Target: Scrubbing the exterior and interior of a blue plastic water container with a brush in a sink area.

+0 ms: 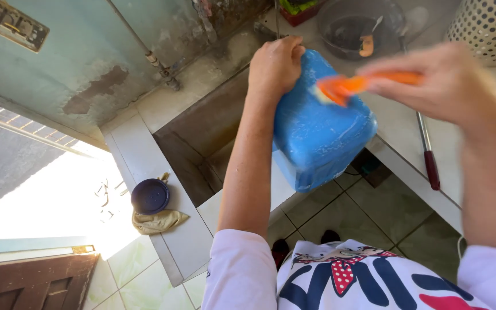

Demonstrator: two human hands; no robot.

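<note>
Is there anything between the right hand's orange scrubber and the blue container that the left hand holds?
Nothing visible. The left hand grips the blue container at its top edge, and the right hand holds the orange scrubber right at its exposed side; motion blur hides whether they touch.

Left hand (275, 64): at twelve o'clock, fingers curled shut in a grip, forearm bare and extended straight up the view. Right hand (440, 80): at two o'clock, blurred, fingers pinched closed, wrist bent inward.
</note>
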